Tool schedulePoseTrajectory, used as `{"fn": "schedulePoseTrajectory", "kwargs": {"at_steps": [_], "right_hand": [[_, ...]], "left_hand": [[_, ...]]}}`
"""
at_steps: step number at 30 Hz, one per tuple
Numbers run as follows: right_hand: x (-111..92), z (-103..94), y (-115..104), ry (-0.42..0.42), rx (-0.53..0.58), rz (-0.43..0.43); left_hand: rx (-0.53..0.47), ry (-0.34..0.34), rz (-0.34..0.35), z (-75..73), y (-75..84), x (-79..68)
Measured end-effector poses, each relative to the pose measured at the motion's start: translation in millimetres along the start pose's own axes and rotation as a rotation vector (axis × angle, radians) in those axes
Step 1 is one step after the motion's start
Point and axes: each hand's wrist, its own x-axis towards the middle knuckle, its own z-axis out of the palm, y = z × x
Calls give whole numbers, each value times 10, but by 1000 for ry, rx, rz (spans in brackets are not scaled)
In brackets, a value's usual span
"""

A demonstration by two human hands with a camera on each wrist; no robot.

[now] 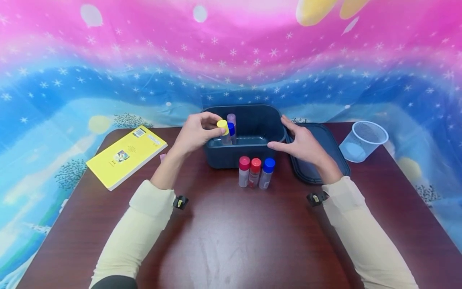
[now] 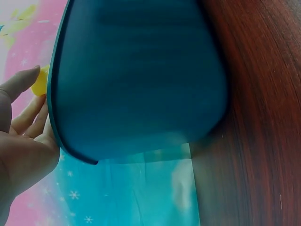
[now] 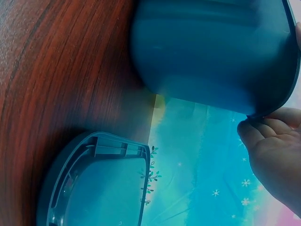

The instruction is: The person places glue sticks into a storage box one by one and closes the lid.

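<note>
My left hand (image 1: 196,132) pinches a clear tube with a yellow cap (image 1: 222,127) between thumb and fingers, over the left end of a dark storage bin (image 1: 242,155). Within the bin, beside that tube, stand a blue-capped tube (image 1: 231,129) and a pale purple-capped tube (image 1: 231,119). My right hand (image 1: 304,142) holds the bin's right end, its thumb at the front rim and its fingers along the side. Before the bin, upright in a row, are a dark red-capped tube (image 1: 244,171), a red-capped tube (image 1: 254,172) and a blue-capped tube (image 1: 267,173).
The bin's dark lid (image 1: 301,170) lies on the table (image 1: 231,241), right of the bin and partly under my right forearm. A white mesh cup (image 1: 362,142) stands at the far right. On the left lies a yellow book (image 1: 126,156). A patterned cloth (image 1: 231,60) hangs behind.
</note>
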Motion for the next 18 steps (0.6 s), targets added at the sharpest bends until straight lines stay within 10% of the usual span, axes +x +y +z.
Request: {"fn": "schedulePoseTrajectory", "kwargs": {"at_steps": [18], "right_hand": [[5, -7, -4, -5, 7, 9]], "left_hand": [[300, -106, -26, 108, 65, 96]]}}
